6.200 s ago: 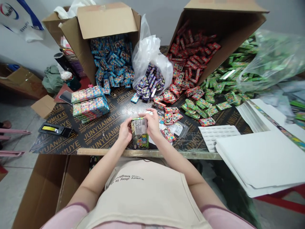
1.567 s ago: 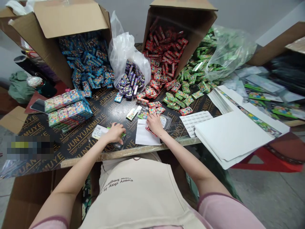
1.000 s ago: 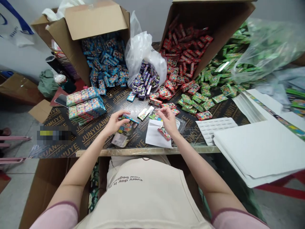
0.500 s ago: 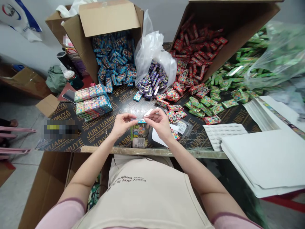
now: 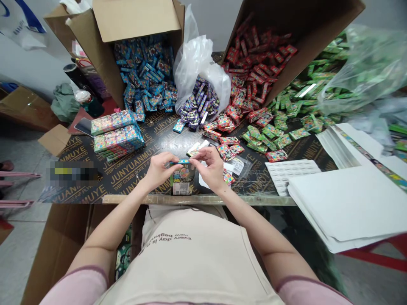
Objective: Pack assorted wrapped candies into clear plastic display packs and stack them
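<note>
Between my hands is a dark printed packet with green lettering and a pale label-like patch low on its front. A narrow blue strip runs along its top edge. My left hand pinches the left end of this edge between thumb and fingers. At the right end, my right hand pinches it the same way, its other fingers curled. Just behind the right fingers lies a small pale-and-green packet, partly covered. White paper rests under the right hand.
Small blue packets spill from a carton, purple ones from a plastic bag. Red packets and green packets lie right. Stacked wrapped packs stand left. A label sheet and white boards lie right.
The whitish clear strip at the packet's top no longer shows; the blue edge now lies between my fingertips. A small packet behind my right fingers has come into sight. The view has shifted slightly.
</note>
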{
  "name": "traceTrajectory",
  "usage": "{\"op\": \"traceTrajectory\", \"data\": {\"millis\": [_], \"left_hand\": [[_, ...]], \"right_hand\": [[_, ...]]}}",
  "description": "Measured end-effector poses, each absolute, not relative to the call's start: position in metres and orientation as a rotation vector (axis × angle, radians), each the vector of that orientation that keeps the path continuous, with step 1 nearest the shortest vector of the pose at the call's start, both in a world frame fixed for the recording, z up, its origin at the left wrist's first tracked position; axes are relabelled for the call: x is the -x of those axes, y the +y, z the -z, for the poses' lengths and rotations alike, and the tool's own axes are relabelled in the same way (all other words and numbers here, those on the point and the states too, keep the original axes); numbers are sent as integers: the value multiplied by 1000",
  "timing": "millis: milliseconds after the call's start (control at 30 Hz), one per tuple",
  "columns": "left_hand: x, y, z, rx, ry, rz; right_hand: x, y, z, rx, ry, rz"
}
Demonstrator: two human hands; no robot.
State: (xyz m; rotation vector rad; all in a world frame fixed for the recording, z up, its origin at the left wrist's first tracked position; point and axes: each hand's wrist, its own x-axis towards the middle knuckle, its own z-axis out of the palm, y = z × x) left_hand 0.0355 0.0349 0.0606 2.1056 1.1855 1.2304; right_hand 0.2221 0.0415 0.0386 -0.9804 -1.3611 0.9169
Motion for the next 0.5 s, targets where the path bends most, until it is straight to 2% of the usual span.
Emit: {"op": "traceTrajectory", "data": {"millis": [233, 500], "left_hand": [[-39, 32, -54, -2201, 1148, -1216], [-41, 33, -68, -1960, 1240, -1143]], "right_hand": [[-223, 38, -29, 935, -1425, -820], [-230, 49, -47, 1005, -1222, -1107]]}}
